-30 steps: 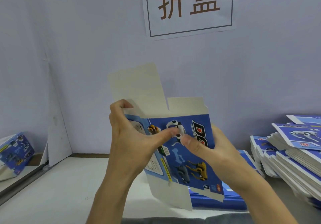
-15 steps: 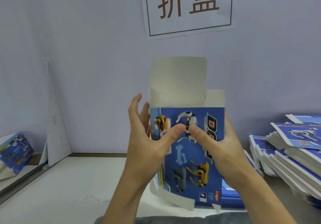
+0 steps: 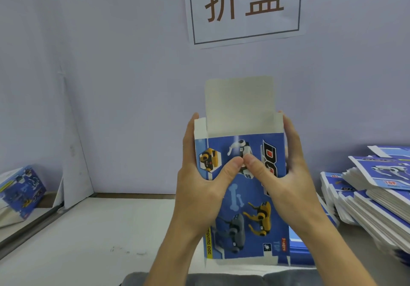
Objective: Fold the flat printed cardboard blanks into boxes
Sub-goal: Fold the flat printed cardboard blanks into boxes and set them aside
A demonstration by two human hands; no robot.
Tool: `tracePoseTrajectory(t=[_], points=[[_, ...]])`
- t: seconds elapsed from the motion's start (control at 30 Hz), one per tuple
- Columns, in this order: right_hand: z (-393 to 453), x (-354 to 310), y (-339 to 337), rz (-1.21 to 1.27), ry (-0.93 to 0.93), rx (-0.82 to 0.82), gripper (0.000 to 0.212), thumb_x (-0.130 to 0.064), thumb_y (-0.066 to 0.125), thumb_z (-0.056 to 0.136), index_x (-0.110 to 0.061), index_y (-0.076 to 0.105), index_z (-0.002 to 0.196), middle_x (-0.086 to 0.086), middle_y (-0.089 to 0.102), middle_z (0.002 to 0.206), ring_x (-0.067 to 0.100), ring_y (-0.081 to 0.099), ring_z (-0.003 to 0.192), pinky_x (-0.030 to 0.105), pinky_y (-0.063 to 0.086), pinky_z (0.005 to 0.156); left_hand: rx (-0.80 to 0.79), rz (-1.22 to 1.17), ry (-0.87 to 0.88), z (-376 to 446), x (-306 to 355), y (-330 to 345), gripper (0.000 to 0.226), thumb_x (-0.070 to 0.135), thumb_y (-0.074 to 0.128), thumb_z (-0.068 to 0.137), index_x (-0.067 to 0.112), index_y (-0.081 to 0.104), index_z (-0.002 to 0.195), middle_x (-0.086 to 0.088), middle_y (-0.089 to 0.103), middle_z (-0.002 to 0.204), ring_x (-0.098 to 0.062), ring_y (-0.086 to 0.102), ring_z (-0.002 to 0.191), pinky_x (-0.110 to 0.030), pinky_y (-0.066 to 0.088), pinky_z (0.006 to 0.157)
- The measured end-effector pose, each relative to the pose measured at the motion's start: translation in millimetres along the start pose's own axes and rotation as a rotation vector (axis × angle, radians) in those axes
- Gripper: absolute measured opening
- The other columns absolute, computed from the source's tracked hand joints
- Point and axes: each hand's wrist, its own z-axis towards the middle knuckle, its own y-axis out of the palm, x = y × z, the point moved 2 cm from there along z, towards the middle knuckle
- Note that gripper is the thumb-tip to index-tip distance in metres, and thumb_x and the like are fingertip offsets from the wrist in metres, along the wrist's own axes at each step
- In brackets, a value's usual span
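Both hands, left hand (image 3: 199, 188) and right hand (image 3: 286, 181), clasp the blue printed cardboard box blank (image 3: 241, 197) between them (squared open, flaps up); top flaps likely get folded next.

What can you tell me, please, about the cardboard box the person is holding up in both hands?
The box is thin printed cardboard, blue on its front with toy robot dogs, a pale bone and dark lettering; the unprinted inside looks grey-white. It is held upright above the table, opened into a sleeve. Its tall top flap stands straight up, with short side flaps beside it, unfolded. The left hand and right hand grip its sides, thumbs meeting on the front panel.
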Motion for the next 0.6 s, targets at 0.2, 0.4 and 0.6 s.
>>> tracePoseTrajectory(t=[0.2,0.4,0.6], points=[[-2,3,0,0.009,0.087,-0.047,0.044,-0.031,0.070,0.086,-0.034,0.050,0.125,-0.009,0.073,0.095,0.010,0.074,0.083,0.018,0.057,0.062,-0.021,-0.004,-0.062,-2,-8,-1,0.051,0.031,0.078,0.078,0.042,0.052,0.120,0.006,0.070,0.116,-0.019,0.073,0.102,-0.035,0.062,0.078],[4,-8,-2,0.116,0.236,-0.065,0.042,-0.064,0.043,0.087,-0.027,0.055,0.102,0.016,0.059,0.074,0.023,0.062,0.064,0.038,0.054,0.054,0.070,-0.164,-0.213,-1,-3,0,0.039,0.063,0.054,0.085,0.025,0.049,0.089,0.002,0.061,0.070,-0.017,0.068,0.071,-0.034,0.057,0.058],[7,-12,6,0.077,0.266,0.029,0.023,-0.038,0.046,0.077,-0.039,0.049,0.100,0.008,0.048,0.067,0.023,0.048,0.055,0.030,0.042,0.044,0.172,-0.139,-0.251,3,2,-6,0.020,0.032,0.042,0.080,0.037,0.058,0.090,-0.007,0.051,0.069,-0.026,0.052,0.063,-0.037,0.044,0.053]])
